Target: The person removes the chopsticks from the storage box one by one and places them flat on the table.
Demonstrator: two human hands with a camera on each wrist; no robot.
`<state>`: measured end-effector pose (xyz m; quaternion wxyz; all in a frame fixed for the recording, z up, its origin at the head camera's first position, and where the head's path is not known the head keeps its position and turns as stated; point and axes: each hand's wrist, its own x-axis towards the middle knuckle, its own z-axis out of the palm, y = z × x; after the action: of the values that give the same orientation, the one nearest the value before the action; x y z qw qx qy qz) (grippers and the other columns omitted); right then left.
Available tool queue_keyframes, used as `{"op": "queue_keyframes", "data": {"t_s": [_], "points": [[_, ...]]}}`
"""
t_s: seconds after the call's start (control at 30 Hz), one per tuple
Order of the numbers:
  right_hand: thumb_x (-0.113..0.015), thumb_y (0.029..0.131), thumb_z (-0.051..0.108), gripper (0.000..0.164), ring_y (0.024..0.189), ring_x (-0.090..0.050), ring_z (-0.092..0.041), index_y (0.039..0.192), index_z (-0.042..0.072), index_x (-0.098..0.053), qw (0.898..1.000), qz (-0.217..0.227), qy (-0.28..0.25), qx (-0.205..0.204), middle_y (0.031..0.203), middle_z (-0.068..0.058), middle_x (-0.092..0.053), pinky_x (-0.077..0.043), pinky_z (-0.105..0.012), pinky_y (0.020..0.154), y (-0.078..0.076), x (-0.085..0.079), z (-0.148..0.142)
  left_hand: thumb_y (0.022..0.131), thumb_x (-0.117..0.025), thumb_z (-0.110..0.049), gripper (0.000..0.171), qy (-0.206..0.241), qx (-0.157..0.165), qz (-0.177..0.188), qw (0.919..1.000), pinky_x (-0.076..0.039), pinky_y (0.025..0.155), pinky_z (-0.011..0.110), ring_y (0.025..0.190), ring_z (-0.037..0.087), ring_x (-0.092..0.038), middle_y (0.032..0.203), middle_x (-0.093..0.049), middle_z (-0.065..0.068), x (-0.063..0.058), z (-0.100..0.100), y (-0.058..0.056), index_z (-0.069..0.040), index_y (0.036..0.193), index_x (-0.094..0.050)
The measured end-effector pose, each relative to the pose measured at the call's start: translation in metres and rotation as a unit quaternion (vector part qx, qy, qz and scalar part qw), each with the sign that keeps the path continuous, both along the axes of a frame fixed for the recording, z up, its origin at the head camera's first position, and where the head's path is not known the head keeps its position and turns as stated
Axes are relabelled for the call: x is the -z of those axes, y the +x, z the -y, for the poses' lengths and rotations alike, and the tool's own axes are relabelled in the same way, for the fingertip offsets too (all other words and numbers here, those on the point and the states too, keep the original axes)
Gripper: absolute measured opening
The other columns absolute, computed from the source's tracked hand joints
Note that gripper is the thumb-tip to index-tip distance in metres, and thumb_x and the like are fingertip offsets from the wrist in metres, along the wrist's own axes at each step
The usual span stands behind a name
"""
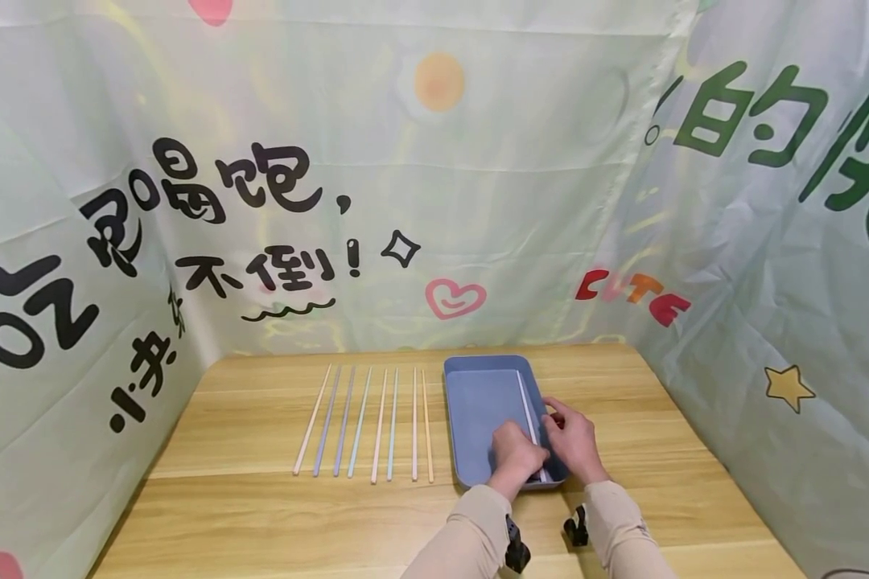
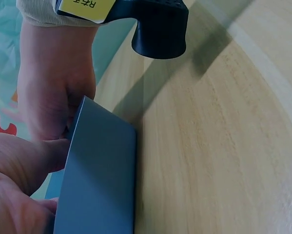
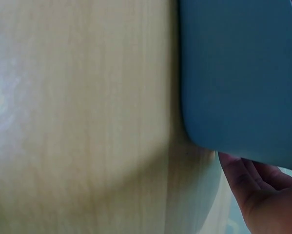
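Observation:
A blue-grey rectangular tray (image 1: 478, 394) lies on the table. Along its right side runs a pale lilac-white chopstick (image 1: 527, 404); whether a second one lies against it cannot be told. My left hand (image 1: 517, 456) reaches inside the tray's near right part, its curled fingers at the near end of the chopstick. Their grip is partly hidden by the hand itself and, in the left wrist view, by the tray wall (image 2: 99, 170). On the tray's right side, my right hand (image 1: 574, 438) holds the rim, with fingers outside the wall in the right wrist view.
Left of the tray, several chopsticks lie in a spread row, among them a purple chopstick (image 1: 328, 422), a light blue chopstick (image 1: 360, 422) and an orange chopstick (image 1: 427, 426). Printed cloth (image 1: 405, 185) encloses the wooden table (image 1: 261, 515) at the back and sides.

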<state>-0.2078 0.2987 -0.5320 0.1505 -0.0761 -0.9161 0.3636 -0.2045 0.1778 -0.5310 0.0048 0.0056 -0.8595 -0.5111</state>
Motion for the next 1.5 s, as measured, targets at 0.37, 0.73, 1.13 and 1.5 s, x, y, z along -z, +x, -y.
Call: {"op": "queue_keyframes", "data": {"t_s": [0.37,0.73,1.13,1.5], "points": [[-0.063,0.1,0.005,0.039,0.088,-0.07,-0.033,0.138,-0.002,-0.065,1.0,0.004,-0.005,0.0,0.103,-0.025,-0.076,-0.054,-0.033,0.071,0.0,0.0,0.0,0.065,-0.091,-0.003,0.031,-0.022,0.005,-0.028,0.9994,-0.045,0.049,0.026,0.052,0.014,-0.049,0.057,-0.056,0.0,0.002,-0.001,0.0,-0.01,0.062,-0.061],[-0.063,0.101,0.005,0.039,0.086,-0.068,-0.029,0.14,-0.002,-0.064,1.0,0.019,-0.012,-0.006,0.104,-0.026,-0.074,-0.052,-0.031,0.066,0.003,-0.002,0.002,0.071,-0.09,-0.004,0.032,0.031,0.016,0.034,0.9988,-0.047,0.046,0.022,0.038,0.01,-0.051,0.044,-0.058,0.0,-0.007,0.012,-0.001,-0.01,0.054,-0.064],[-0.063,0.102,0.006,0.041,0.083,-0.065,-0.027,0.142,-0.001,-0.062,1.0,0.027,-0.011,-0.003,0.104,-0.024,-0.074,-0.05,-0.027,0.064,-0.001,0.002,-0.001,0.076,-0.088,-0.002,0.019,0.089,0.037,0.074,0.9926,-0.057,0.045,0.023,0.042,0.008,-0.063,0.057,-0.066,-0.001,-0.018,0.039,-0.013,-0.009,0.072,-0.07],[-0.062,0.103,0.006,0.04,0.081,-0.063,-0.025,0.142,-0.002,-0.062,0.999,0.032,-0.017,-0.009,0.103,-0.023,-0.072,-0.05,-0.026,0.062,0.001,0.0,0.0,0.079,-0.075,0.003,0.013,0.152,0.067,0.067,0.9839,-0.062,0.052,0.028,0.051,0.01,-0.065,0.075,-0.073,0.004,-0.041,0.085,-0.02,0.001,0.093,-0.074]]}}
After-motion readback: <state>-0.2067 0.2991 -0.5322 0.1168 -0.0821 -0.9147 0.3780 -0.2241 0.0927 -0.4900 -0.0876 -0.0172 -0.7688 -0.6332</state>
